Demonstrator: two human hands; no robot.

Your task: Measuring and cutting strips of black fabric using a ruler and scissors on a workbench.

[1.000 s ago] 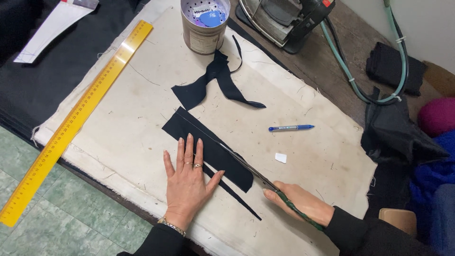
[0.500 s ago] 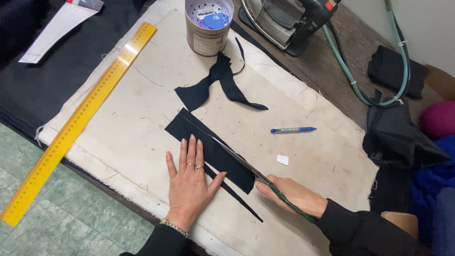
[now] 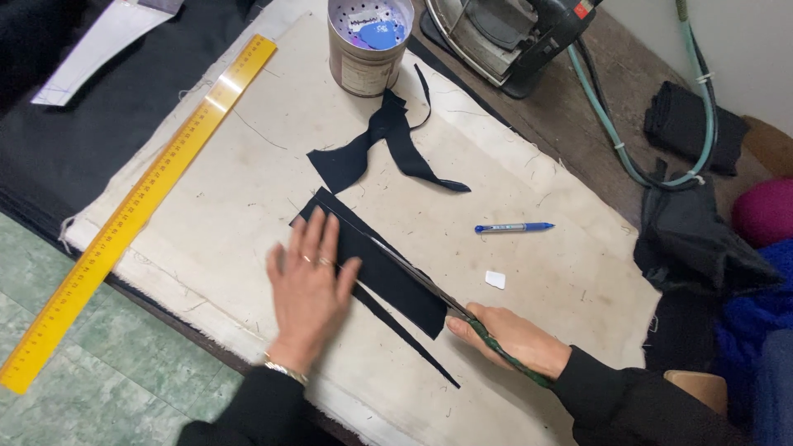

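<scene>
Head view: left hand [image 3: 307, 289] flat, fingers spread, pinning black fabric strip [image 3: 376, 268]; right hand [image 3: 512, 337] clenched on scissors [image 3: 429, 289] — blades along strip's long axis, pointing up-left. Beyond: blue pen [image 3: 512, 227], black scraps [image 3: 380, 149], metal can [image 3: 369, 45], yellow ruler [image 3: 136, 206] — well apart.

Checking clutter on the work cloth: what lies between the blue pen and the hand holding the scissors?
In the head view, a small white chip lies on the cloth between the blue pen and the right hand; the rest is bare.
</scene>
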